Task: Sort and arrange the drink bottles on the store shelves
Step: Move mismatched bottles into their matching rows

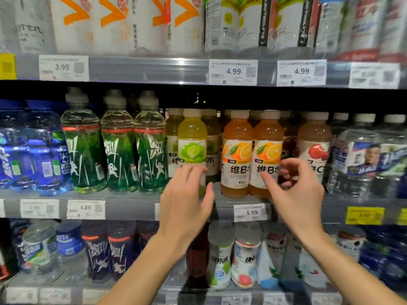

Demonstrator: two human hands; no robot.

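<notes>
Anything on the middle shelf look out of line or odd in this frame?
The front lime bottle stands forward of the lime bottles behind it, with a gap before the orange bottles. The left hand reaches for it. Nothing spilled or damaged.

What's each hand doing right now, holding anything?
Left hand: open, fingers spread at the lime bottle, no grip on it.
Right hand: open, fingers loosely curled by an orange bottle, holding nothing.

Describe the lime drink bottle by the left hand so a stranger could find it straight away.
Look at the middle shelf, right of the three green sports bottles. The lime bottle stands forward of its row, by the left hand. It alone holds yellow-green liquid; the orange bottles sit to its right.
</notes>
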